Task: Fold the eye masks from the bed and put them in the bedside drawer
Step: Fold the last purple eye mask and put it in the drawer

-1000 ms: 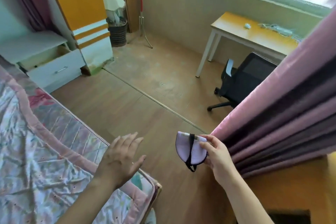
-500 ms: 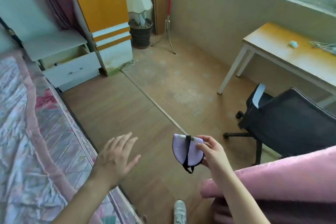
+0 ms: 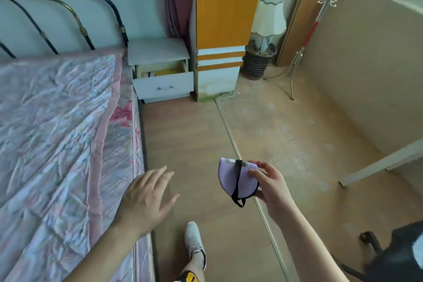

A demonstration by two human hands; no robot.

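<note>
A folded lilac eye mask point(image 3: 229, 179) with a black strap hangs in front of me, pinched by my right hand point(image 3: 270, 184) at its right edge. To the left of it my left hand point(image 3: 146, 199) hovers with fingers spread, holding nothing, over the bed's edge. The white bedside drawer point(image 3: 163, 83) stands pulled open at the far end of the floor, beside the bed point(image 3: 57, 133) with its pink floral quilt. Something yellow and a small white item lie inside the drawer. No other eye masks show on the bed.
An orange and white wardrobe point(image 3: 220, 30) stands right of the bedside cabinet, with a lamp in a basket point(image 3: 263, 52) and a coat stand point(image 3: 304, 48) beyond. A white table leg point(image 3: 375, 165) and black office chair point(image 3: 396, 256) are at right. My shoe point(image 3: 193, 239) is on the wooden floor.
My view has swung left, away from the window, desk and pink curtain, toward the bed and open drawer. Both hands keep their pose; the mask stays in my right hand.
</note>
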